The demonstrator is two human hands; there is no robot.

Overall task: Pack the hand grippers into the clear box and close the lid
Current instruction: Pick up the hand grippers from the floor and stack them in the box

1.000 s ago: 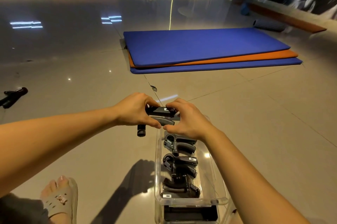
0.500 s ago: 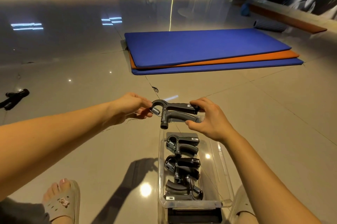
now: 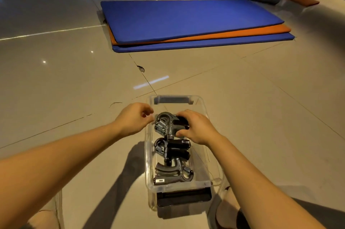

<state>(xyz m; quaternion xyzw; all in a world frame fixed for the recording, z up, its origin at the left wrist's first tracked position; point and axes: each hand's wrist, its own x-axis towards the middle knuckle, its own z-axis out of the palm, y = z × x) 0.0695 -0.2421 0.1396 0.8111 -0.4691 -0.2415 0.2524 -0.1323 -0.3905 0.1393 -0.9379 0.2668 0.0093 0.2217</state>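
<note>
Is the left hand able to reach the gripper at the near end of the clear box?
Probably yes: the clear box is open, that gripper lies uncovered, the left hand holds nothing.

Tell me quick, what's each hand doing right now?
Left hand: open, loosely curled, holding nothing.
Right hand: holding a gripper in the box.

The hand grippers point(image 3: 169, 128) are dark grey and black, with shiny silver springs point(image 3: 160, 127). The box point(image 3: 203, 105) is see-through. The floor point(image 3: 74, 89) is tan with thin dark lines. The mats point(image 3: 186, 18) are blue, orange and blue.
</note>
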